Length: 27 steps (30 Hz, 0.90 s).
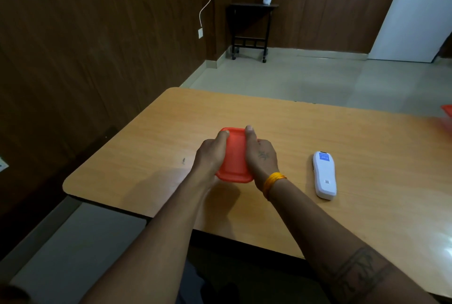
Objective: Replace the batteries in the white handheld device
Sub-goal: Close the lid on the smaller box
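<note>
Both hands, left hand and right hand, clamped curled fingers around the flat orange plastic box, probably to pry it open for batteries; the white handheld device lay right.

Office-like room | shown by: wood-panelled walls, laminate desk, white door, tiled floor

Box mid table, btwn hands, device to its right
</note>
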Motion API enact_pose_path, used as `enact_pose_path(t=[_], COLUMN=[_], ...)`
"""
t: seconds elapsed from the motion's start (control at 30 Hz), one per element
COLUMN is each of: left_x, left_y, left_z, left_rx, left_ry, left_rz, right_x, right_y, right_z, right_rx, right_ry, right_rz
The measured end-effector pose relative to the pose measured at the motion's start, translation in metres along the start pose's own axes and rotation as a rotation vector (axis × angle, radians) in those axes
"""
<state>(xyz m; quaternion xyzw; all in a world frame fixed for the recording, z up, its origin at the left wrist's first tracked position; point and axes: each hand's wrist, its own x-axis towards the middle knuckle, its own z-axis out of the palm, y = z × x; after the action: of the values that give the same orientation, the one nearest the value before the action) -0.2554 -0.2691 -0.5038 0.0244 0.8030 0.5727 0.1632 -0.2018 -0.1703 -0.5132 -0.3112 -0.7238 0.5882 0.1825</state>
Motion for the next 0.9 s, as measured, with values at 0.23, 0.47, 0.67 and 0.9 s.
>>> enact_pose_path(t=[0.23,0.47,0.67,0.9], left_x=[0.002,0.000,-0.013,-0.033], left_y=[0.002,-0.003,-0.004,-0.030], left_z=[-0.001,-0.021,-0.040,-0.085], left_rx=[-0.016,-0.048,-0.116,-0.285], left_ry=[0.012,0.056,0.125,0.203], left_rz=[0.009,-0.017,-0.058,-0.003], right_x=[0.006,-0.005,-0.025,-0.033], right_y=[0.010,0.003,0.004,-0.006], right_z=[0.004,0.019,0.033,0.067], right_rx=[0.087,0.032,0.035,0.026], right_ry=[0.002,-0.056,0.067,0.090], right_rz=[0.016,-0.013,-0.079,-0.066])
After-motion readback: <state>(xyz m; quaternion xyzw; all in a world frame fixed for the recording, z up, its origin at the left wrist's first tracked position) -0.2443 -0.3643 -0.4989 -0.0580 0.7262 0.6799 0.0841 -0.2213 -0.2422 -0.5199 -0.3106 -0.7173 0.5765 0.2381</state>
